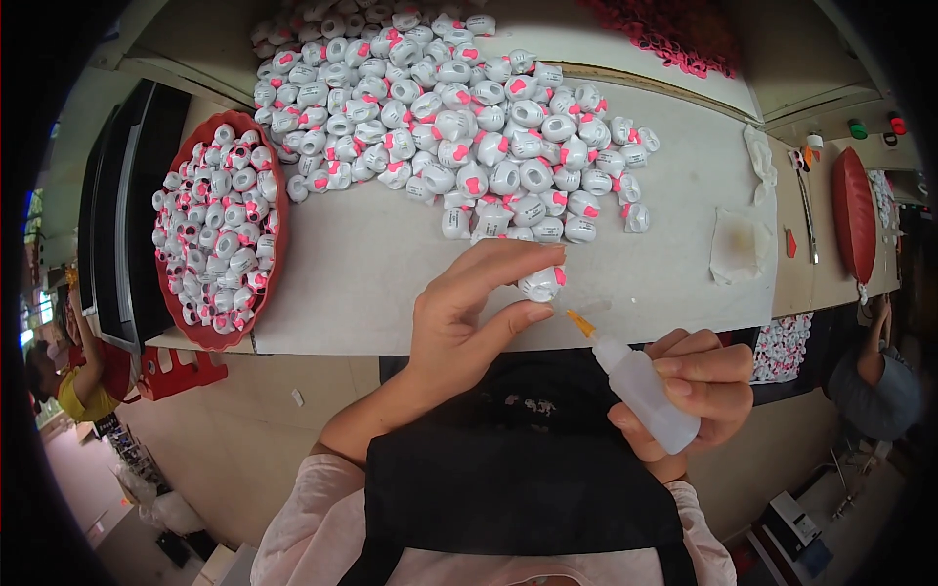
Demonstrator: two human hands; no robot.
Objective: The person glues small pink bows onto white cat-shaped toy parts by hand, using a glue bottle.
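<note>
**A:** What is the left hand (pixel 464 313) doing?

**B:** It pinches a small white toy piece (pixel 541 283) with a pink patch, thumb under it and fingertips over the top. The grip is narrow and closed on that piece, held just above the near edge of the white table (pixel 352 273).

**A:** And the right hand (pixel 696 386)?

**B:** It is wrapped around a small clear squeeze bottle (pixel 645 393), fingers curled over the body. The bottle tilts up and to the left, so its orange nozzle (pixel 580 323) points at the toy piece. The tip sits just below and to the right of the piece; I cannot tell whether it touches.

**A:** What lies beyond the pinch?

**B:** Directly past the held piece is a big heap of the same white and pink pieces (pixel 459 117), spreading away across the table. Far to the left of the left hand stands a red bowl (pixel 274 244) filled with more of them.

**A:** Anything on the bottle side?

**B:** Up and to the right of the bottle hand a stained white cloth (pixel 740 244) lies on the table, well apart from it. Further right is a thin metal tool (pixel 809 220), then a red oval tray (pixel 853 215).

**A:** And below the hands?

**B:** A black apron (pixel 518 459) over pink sleeves (pixel 303 518).
</note>
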